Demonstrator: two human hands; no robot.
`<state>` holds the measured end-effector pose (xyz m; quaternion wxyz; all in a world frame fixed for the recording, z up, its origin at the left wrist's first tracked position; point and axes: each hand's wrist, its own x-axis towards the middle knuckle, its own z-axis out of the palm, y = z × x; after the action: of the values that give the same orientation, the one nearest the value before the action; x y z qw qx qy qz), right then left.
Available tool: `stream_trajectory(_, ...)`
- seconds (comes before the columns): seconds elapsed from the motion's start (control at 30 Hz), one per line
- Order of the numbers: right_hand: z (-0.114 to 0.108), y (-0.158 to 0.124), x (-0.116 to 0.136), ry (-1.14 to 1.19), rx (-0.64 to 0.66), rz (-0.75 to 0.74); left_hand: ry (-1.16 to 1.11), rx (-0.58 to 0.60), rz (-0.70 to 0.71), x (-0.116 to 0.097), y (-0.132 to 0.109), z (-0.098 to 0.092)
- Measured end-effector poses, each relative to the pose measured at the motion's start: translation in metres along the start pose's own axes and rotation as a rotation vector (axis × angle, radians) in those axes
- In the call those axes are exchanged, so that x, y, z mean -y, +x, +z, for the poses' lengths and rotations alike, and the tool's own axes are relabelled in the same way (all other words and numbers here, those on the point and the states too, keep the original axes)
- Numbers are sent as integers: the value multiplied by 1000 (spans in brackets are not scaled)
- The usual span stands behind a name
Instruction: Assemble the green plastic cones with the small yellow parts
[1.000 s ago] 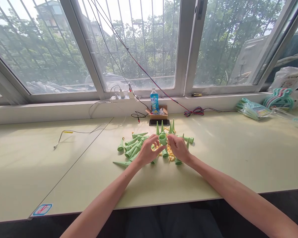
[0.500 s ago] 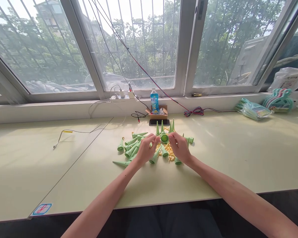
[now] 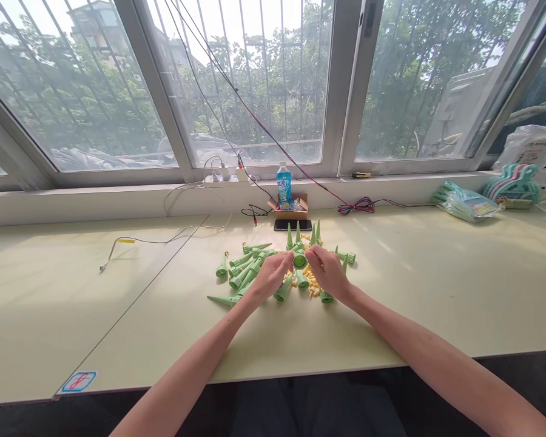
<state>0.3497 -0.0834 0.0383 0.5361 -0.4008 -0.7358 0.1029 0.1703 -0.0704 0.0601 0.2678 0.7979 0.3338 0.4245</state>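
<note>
A green cone piece (image 3: pixel 299 261) is held with its round open end toward me, above the pile at the table's middle. My left hand (image 3: pixel 273 273) is closed on its left side. At its right side, my right hand (image 3: pixel 326 268) has its fingers bent in a pinch; what lies between them is too small to make out. Several green cones (image 3: pixel 250 271) lie in a heap left of my hands, and a few stand upright (image 3: pixel 298 233) behind them. Small yellow pieces (image 3: pixel 307 277) are scattered beneath and between the hands.
A black phone (image 3: pixel 293 225) lies behind the cones, in front of a small cardboard box (image 3: pixel 291 214) and a blue-labelled bottle (image 3: pixel 284 187). Coiled cable (image 3: pixel 357 206) rests by the sill. Bagged hangers (image 3: pixel 468 203) are at the back right. A thin cable crosses the left side.
The held cone piece has shifted slightly left and down. My right hand's fingers have drawn a little away from it, while my left hand stays at its side.
</note>
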Motion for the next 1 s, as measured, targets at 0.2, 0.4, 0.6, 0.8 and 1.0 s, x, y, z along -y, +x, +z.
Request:
stream_trajectory(0.2, -1, 2, 0, -21, 3, 1, -39, 35, 88, -6, -1, -2)
stream_trajectory(0.4, -2, 3, 2, -46, 0, -2, -12, 24, 180, -5, -4, -1)
stream_trajectory(0.6, -2, 3, 0, -67, -10, -43, 48, 10, 227, -1, -4, 0)
stream_trajectory(0.8, -1, 5, -3, -62, 16, -47, 27, 25, 224, -1, -4, 0)
stream_trajectory(1.0, 0, 5, -10, -85, 53, -34, 1, 18, 200, 1, -4, 3)
